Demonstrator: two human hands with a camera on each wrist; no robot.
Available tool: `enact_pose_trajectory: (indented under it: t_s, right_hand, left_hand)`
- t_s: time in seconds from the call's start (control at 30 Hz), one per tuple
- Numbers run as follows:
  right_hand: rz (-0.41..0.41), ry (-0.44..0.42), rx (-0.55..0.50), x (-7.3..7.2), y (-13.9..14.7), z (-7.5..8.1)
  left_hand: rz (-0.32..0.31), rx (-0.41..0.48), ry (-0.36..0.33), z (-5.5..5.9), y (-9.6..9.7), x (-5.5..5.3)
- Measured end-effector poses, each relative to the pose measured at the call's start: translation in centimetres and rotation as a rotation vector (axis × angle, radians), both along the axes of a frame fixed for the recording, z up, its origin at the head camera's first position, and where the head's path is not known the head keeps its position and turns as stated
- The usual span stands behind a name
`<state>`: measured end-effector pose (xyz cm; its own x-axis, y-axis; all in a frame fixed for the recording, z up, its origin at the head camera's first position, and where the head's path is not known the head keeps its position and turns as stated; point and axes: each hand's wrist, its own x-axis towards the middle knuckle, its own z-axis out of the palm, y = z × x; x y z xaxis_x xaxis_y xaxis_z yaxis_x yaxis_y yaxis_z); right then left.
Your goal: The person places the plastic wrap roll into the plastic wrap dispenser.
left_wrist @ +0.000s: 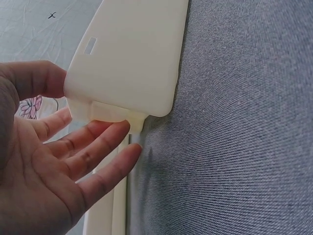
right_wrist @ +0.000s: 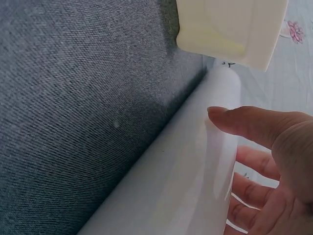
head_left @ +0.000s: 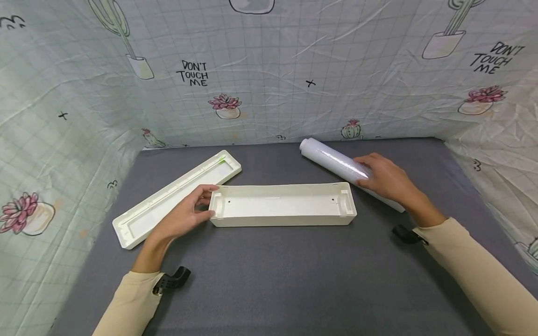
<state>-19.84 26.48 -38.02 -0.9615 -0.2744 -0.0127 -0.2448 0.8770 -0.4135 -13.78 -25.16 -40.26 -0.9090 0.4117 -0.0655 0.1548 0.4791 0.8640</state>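
A long white plastic box (head_left: 281,221) lies on the table with its hollow side facing up, in the middle of the head view. My left hand (head_left: 185,215) holds its left end, the thumb on the near side and fingers at the far side. In the left wrist view, fingertips touch the end of the box (left_wrist: 132,58) by a small tab. To the right, a shiny roll of clear plastic film (head_left: 325,157) lies slantwise behind the box. My right hand (head_left: 384,177) grips this roll (right_wrist: 171,181) around its middle, with thumb and fingers on opposite sides.
A long white lid-like piece (head_left: 182,189) lies slantwise behind my left hand, with a green mark near its far end. Grey cloth (head_left: 294,280) covers the table. Printed fabric sheets (head_left: 269,70) hang at the back and both sides.
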Motion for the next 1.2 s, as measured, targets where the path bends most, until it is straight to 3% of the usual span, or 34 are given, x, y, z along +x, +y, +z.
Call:
enact_pose_trajectory:
  t_s: [0.23, 0.63, 0.9, 1.2]
  right_hand:
    - [-0.005, -0.006, -0.008, -0.5, 0.1, -0.1]
    - [-0.074, -0.005, -0.158, -1.8, -0.7, -1.2]
    - [-0.134, -0.031, -0.118, -2.9, -0.5, -1.7]
    - [-0.117, -0.037, -0.035, -4.0, 0.3, -2.1]
  left_hand:
    - [0.000, 0.001, -0.006, -0.1, -0.1, 0.0]
    - [-0.007, 0.011, -0.008, -0.2, -0.2, -0.1]
    - [-0.011, 0.015, -0.014, -0.2, -0.3, -0.1]
    - [-0.014, 0.012, -0.016, -0.2, -0.4, -0.2]
